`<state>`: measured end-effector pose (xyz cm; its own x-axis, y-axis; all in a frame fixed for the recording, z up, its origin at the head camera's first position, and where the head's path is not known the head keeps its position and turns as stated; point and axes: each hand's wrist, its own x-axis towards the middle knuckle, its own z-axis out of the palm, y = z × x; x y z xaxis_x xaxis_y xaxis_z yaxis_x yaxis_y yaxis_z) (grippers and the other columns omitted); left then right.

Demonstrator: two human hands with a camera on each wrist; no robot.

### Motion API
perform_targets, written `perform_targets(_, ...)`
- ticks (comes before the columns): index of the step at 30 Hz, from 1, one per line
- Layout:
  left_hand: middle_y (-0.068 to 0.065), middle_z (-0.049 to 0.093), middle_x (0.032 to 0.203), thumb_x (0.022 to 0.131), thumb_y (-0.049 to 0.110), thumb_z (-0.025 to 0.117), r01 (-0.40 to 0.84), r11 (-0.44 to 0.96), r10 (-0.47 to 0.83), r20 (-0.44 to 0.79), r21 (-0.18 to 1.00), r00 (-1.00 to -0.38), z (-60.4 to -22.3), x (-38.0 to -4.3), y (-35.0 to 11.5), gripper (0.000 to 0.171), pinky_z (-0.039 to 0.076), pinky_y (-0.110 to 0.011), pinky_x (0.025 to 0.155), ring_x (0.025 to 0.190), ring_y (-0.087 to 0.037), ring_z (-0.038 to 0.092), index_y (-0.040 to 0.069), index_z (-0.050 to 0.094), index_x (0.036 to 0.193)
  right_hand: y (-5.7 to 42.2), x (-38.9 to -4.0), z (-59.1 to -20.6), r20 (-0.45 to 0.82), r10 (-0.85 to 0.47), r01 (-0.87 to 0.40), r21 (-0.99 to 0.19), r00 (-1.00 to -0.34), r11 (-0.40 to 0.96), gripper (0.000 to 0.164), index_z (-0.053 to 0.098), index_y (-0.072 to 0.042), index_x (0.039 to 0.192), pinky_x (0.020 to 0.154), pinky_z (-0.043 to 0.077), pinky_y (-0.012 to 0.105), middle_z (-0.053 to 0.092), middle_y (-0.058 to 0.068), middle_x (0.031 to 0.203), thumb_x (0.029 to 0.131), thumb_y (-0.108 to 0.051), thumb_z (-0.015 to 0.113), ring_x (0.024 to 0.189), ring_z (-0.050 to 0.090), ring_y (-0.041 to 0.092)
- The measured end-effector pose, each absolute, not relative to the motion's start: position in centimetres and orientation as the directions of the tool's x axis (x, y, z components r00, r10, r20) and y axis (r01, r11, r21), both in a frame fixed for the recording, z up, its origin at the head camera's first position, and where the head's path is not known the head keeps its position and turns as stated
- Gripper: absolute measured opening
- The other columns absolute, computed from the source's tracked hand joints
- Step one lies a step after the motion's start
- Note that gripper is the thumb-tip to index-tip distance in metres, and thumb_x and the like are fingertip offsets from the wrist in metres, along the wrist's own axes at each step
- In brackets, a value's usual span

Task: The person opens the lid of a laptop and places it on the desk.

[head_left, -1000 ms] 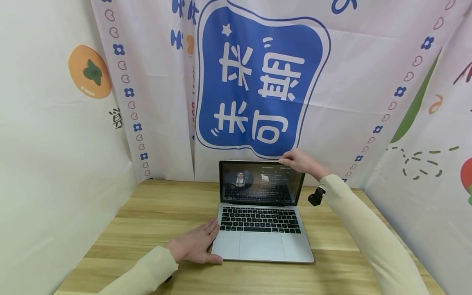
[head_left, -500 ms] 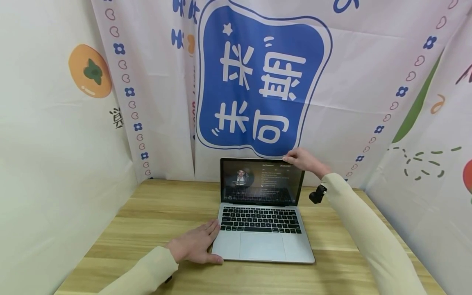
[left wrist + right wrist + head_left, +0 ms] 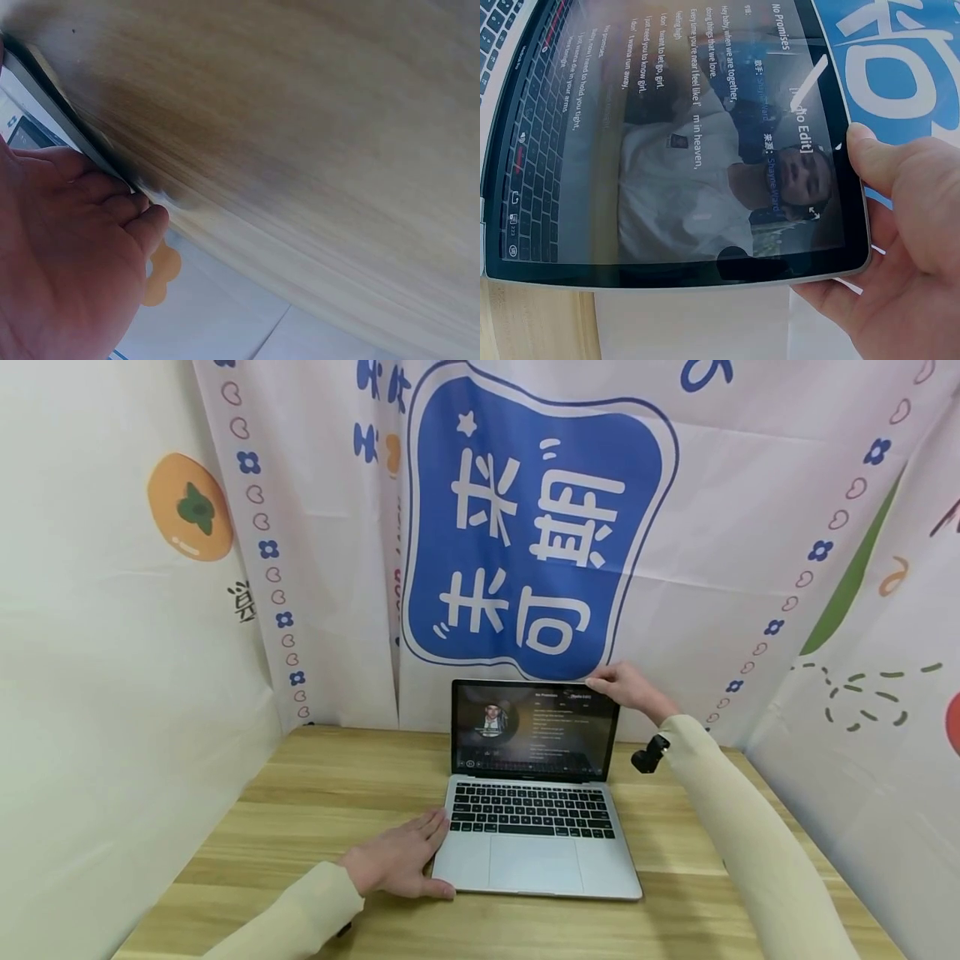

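A silver laptop [image 3: 534, 864] stands unfolded on the wooden table, its dark screen [image 3: 534, 731] lit with a picture and lines of song lyrics. My right hand [image 3: 628, 687] pinches the lid's top edge near the right corner. In the right wrist view, the thumb [image 3: 870, 154] lies on the front bezel while the other fingers reach behind the lid. Along the left side of the base, my left hand [image 3: 401, 857] rests with straight fingers against the edge and its thumb at the front left corner. In the left wrist view, that palm [image 3: 71, 247] lies beside the thin laptop edge.
The wooden table [image 3: 300, 810] extends on both sides of the laptop. A printed cloth [image 3: 337, 568] with a blue panel hangs close behind the screen, and more cloth walls stand left and right. A small black device [image 3: 649, 754] sits at the right wrist.
The screen has tilted slightly back, and its display shows more clearly. My right hand has moved a little to the right with the lid; my left hand holds its place on the base.
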<state>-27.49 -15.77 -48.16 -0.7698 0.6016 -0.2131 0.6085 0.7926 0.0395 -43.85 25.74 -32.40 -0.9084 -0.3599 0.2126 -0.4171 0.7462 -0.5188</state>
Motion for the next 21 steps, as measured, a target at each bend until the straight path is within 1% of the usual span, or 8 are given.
perform_targets(5, -0.014, 0.018, 0.164, 0.081, 0.086, 0.039, 0.599, 0.799, 0.594, -0.216, 0.05, -0.775, -48.06, -27.36, -15.69, 0.112, 0.028, -0.044, 0.121, 0.152, -0.029, 0.021, 0.005, 0.024, 0.155, 25.92, -44.02, -32.56, 0.212, -0.338, -0.398, -0.549, -0.917, 0.735, 0.025, 0.073, -0.003, 0.1, 0.062, 0.038, 0.031, 0.054, 0.006, 0.076, 0.101, -0.021, 0.056, 0.069, 0.045, 0.02)
perform_targets(8, -0.014, 0.018, 0.164, 0.081, 0.086, 0.039, 0.599, 0.799, 0.594, -0.216, 0.05, -0.775, -47.9, -27.3, -15.67, 0.112, 0.028, -0.044, 0.121, 0.152, -0.029, 0.021, 0.005, 0.024, 0.155, 25.97, -44.2, -32.63, 0.202, -0.312, -0.372, -0.553, -0.928, 0.746, 0.026, 0.073, -0.004, 0.099, 0.062, 0.038, 0.031, 0.055, 0.005, 0.078, 0.101, -0.023, 0.056, 0.071, 0.046, 0.02)
perform_targets(13, -0.014, 0.019, 0.164, 0.081, 0.086, 0.038, 0.607, 0.794, 0.601, -0.213, 0.042, -0.771, -47.8, -27.26, -15.68, 0.112, 0.028, -0.043, 0.121, 0.152, -0.028, 0.022, 0.004, 0.024, 0.155, 26.03, -44.42, -32.72, 0.186, -0.276, -0.333, -0.554, -0.943, 0.763, 0.027, 0.072, -0.006, 0.096, 0.06, 0.037, 0.03, 0.051, 0.003, 0.075, 0.101, -0.026, 0.056, 0.072, 0.045, 0.02)
perform_targets(21, -0.014, 0.018, 0.164, 0.081, 0.086, 0.037, 0.614, 0.788, 0.606, -0.213, 0.034, -0.766, -47.93, -27.26, -15.75, 0.111, 0.028, -0.042, 0.121, 0.152, -0.028, 0.021, 0.004, 0.024, 0.155, 26.23, -44.66, -32.96, 0.16, -0.235, -0.284, -0.605, -0.959, 0.744, 0.03, 0.07, -0.004, 0.091, 0.058, 0.036, 0.029, 0.045, 0.0, 0.069, 0.102, -0.028, 0.055, 0.067, 0.043, 0.019)
